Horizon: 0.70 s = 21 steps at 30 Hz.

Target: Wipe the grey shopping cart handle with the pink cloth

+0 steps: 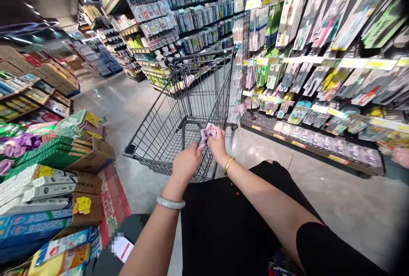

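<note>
My right hand (217, 145) is closed on a crumpled, pale purple cloth (209, 132). It is above the near side of a grey wire shopping cart (153, 133), in front of my body. My left hand (187, 161) is beside it with curled fingers, its thumb and fingertips meeting at the lower end of the cloth by the cart's side rail. What lies inside the left fingers is mostly hidden. No goods show in the cart's basket.
Packaged utensils hang on a rack (319, 61) at the right. Stacked boxes (41, 186) and bagged goods stand close at the left. A person's dark sleeve or leg with a phone (121, 247) shows at lower left. Shelves (204, 16) stand behind the cart.
</note>
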{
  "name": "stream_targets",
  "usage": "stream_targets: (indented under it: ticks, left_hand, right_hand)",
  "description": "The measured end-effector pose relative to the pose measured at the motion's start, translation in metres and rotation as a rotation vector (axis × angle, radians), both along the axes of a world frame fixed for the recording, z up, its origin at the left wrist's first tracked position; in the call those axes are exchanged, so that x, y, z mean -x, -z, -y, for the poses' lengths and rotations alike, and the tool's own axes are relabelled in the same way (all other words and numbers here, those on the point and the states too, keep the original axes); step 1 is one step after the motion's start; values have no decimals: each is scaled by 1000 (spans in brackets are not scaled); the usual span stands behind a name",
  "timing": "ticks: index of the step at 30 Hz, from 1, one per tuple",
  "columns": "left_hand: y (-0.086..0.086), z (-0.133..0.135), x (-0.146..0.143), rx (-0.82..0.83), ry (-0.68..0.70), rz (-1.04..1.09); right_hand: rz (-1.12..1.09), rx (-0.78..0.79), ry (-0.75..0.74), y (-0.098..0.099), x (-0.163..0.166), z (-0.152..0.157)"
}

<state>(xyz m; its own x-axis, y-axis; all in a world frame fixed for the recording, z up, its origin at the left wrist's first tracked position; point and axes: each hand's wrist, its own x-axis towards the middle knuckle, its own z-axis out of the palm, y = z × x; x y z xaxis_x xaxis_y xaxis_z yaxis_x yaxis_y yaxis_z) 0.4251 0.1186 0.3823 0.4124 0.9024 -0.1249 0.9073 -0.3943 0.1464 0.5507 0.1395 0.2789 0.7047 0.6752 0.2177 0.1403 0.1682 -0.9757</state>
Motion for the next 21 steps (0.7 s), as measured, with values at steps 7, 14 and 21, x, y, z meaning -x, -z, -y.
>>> stream_targets:
  ticks: [7,14,21]
  left_hand:
    - [-5,-31,-6,159,-46,-68]
    - [3,-29,-9,77,-68,-78]
    - [-1,-37,-18,79,-93,-101]
  right_hand:
    - [-9,-43,-167,53,63,47]
    - [-478,141,-60,70,36,6]
    - [-685,187,-162,91,62,35]
